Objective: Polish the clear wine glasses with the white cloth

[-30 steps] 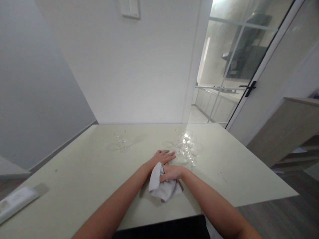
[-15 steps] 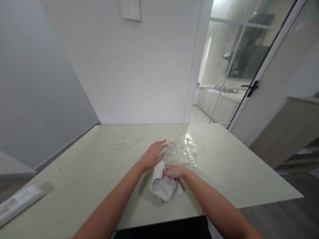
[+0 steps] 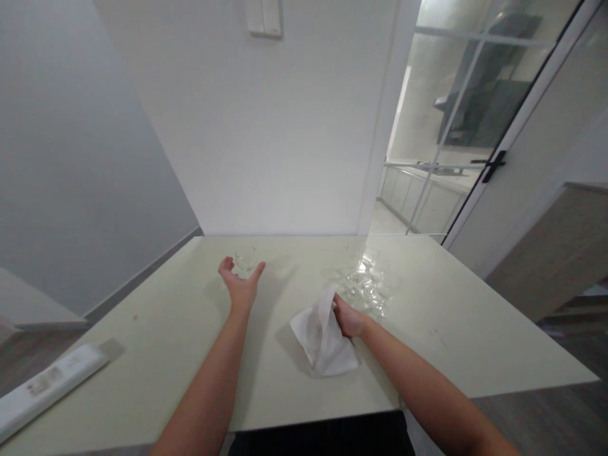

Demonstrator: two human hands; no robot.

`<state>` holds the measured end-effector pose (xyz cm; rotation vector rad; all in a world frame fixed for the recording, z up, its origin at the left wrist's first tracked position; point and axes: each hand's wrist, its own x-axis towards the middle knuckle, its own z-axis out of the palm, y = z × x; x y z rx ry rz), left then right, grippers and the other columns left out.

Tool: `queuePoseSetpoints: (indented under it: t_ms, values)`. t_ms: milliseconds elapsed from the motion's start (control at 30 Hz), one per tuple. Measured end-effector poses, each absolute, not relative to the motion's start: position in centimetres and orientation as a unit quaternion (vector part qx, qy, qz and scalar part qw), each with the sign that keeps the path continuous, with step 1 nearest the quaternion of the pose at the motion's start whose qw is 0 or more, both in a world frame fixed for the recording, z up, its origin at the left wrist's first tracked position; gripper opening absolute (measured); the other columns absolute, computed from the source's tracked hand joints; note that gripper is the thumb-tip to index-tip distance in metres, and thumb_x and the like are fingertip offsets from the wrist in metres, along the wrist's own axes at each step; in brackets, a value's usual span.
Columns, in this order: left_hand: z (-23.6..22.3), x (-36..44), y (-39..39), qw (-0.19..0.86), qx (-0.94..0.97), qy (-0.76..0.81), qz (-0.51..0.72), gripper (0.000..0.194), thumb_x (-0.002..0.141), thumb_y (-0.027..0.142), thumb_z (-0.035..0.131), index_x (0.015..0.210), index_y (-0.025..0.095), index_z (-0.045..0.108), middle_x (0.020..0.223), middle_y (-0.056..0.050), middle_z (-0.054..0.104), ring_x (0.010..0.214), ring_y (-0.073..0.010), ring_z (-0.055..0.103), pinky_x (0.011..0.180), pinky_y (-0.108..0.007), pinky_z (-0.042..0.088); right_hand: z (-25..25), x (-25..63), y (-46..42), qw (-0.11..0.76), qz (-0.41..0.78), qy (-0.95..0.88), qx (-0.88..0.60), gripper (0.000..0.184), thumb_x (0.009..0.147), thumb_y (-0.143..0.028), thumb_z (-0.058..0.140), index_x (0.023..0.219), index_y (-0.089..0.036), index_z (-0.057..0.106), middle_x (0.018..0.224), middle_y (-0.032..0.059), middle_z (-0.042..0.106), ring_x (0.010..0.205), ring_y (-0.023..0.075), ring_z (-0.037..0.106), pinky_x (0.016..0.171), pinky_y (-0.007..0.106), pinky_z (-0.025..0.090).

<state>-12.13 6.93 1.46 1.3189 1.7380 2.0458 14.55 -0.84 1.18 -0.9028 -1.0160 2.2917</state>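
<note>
At the back left of the table, my left hand [image 3: 240, 282] reaches around a clear glass [image 3: 246, 258]. Its thumb and fingers are spread on either side of the rim, with a visible gap, and the lower part of the glass is hidden behind the hand. A white cloth [image 3: 325, 339] hangs in folds from my right hand [image 3: 349, 315], which pinches it over the near middle of the table. Right behind that hand stands a cluster of several clear glasses [image 3: 368, 285]; their outlines overlap and are hard to separate.
The pale table [image 3: 180, 354] reaches to the white wall [image 3: 266, 139]. On its left edge lies a white power strip [image 3: 52, 386]. A framed glass door [image 3: 441, 126] with a black handle [image 3: 494, 166] is at the back right.
My left hand has moved left and away from the cloth to the lone glass. My right hand has raised part of the cloth, which now hangs more spread out. The view has shifted slightly left.
</note>
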Motion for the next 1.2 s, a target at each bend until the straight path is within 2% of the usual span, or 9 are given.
queuePoseSetpoints:
  t_ms: [100, 233, 333, 500, 633, 767, 967, 1033, 1200]
  values:
    - [0.4, -12.3, 8.1, 0.148, 0.437, 0.575, 0.676, 0.085, 0.059, 0.039, 0.082, 0.126, 0.02, 0.032, 0.129, -0.016, 0.048, 0.12, -0.0257, 0.05, 0.099, -0.043, 0.04, 0.9, 14.4, -0.7, 0.242, 0.849, -0.349, -0.315, 0.079, 0.088, -0.069, 0.011, 0.11, -0.014, 0.063, 0.099, 0.013, 0.072, 0.097, 0.0253, 0.068, 0.101, 0.045, 0.043]
    - [-0.1, -12.8, 8.5, 0.205, 0.431, 0.562, 0.676, 0.067, 0.066, 0.038, 0.076, 0.119, 0.021, 0.038, 0.109, -0.009, 0.059, 0.091, -0.0176, 0.062, 0.083, -0.036, 0.049, 0.8, 14.2, -0.6, 0.264, 0.854, -0.345, -0.287, 0.078, 0.089, -0.07, 0.012, 0.111, -0.014, 0.063, 0.1, 0.0132, 0.072, 0.1, 0.0255, 0.068, 0.102, 0.045, 0.042]
    - [0.7, -12.5, 7.9, 0.222, 0.425, 0.545, 0.688, 0.064, 0.07, 0.041, 0.073, 0.121, 0.021, 0.041, 0.104, -0.006, 0.059, 0.073, -0.0119, 0.061, 0.067, -0.026, 0.05, 0.9, 14.1, -0.3, 0.314, 0.846, -0.334, -0.273, 0.077, 0.088, -0.071, 0.015, 0.114, -0.016, 0.062, 0.103, 0.0125, 0.072, 0.105, 0.0254, 0.066, 0.103, 0.045, 0.041]
    - [3.1, -10.3, 5.5, 0.24, 0.521, 0.472, 0.67, 0.06, 0.078, 0.044, 0.064, 0.13, 0.023, 0.041, 0.088, 0.001, 0.056, 0.055, -0.0062, 0.053, 0.053, -0.019, 0.043, 1.0, 14.2, 0.6, 0.421, 0.814, -0.308, -0.256, 0.084, 0.083, -0.078, 0.016, 0.121, -0.017, 0.059, 0.111, 0.0124, 0.069, 0.115, 0.0265, 0.06, 0.106, 0.049, 0.037]
    - [4.0, -8.0, 3.4, 0.291, 0.669, 0.441, 0.523, 0.065, 0.08, 0.043, 0.063, 0.138, 0.024, 0.039, 0.073, 0.005, 0.053, 0.054, -0.0079, 0.048, 0.053, -0.019, 0.04, 0.8, 14.3, 0.9, 0.469, 0.788, -0.327, -0.229, 0.084, 0.083, -0.077, 0.012, 0.125, -0.019, 0.056, 0.116, 0.0118, 0.067, 0.121, 0.0256, 0.056, 0.108, 0.05, 0.034]
    - [4.0, -6.1, 1.6, 0.346, 0.763, 0.414, 0.357, 0.066, 0.075, 0.043, 0.07, 0.135, 0.022, 0.049, 0.071, 0.003, 0.055, 0.06, -0.0098, 0.047, 0.055, -0.02, 0.037, 0.5, 14.0, 0.9, 0.485, 0.774, -0.352, -0.205, 0.084, 0.081, -0.08, 0.018, 0.123, -0.019, 0.057, 0.114, 0.0124, 0.068, 0.12, 0.0274, 0.055, 0.106, 0.051, 0.036]
    - [3.8, -4.4, 0.5, 0.564, 0.706, 0.303, 0.303, 0.071, 0.076, 0.046, 0.068, 0.137, 0.018, 0.046, 0.107, -0.01, 0.061, 0.057, -0.0071, 0.048, 0.048, -0.019, 0.039, 0.6, 13.3, 0.8, 0.492, 0.77, -0.352, -0.202, 0.089, 0.074, -0.086, 0.021, 0.112, -0.016, 0.061, 0.098, 0.0139, 0.071, 0.104, 0.0301, 0.063, 0.093, 0.05, 0.047]
    - [3.8, -4.3, 0.5, 0.592, 0.695, 0.277, 0.301, 0.071, 0.078, 0.048, 0.066, 0.138, 0.017, 0.045, 0.106, -0.011, 0.062, 0.052, -0.0048, 0.046, 0.046, -0.019, 0.038, 0.6, 13.1, 0.8, 0.482, 0.778, -0.346, -0.206, 0.089, 0.075, -0.086, 0.022, 0.111, -0.015, 0.061, 0.094, 0.014, 0.071, 0.099, 0.0303, 0.065, 0.09, 0.051, 0.049]
    - [3.7, -4.6, 0.9, 0.618, 0.693, 0.27, 0.254, 0.071, 0.08, 0.05, 0.065, 0.138, 0.014, 0.045, 0.085, -0.007, 0.064, 0.046, -0.0035, 0.044, 0.044, -0.017, 0.034, 0.3, 13.0, 0.7, 0.461, 0.79, -0.336, -0.227, 0.089, 0.077, -0.085, 0.019, 0.106, -0.012, 0.063, 0.088, 0.0148, 0.072, 0.09, 0.0294, 0.067, 0.085, 0.05, 0.05]
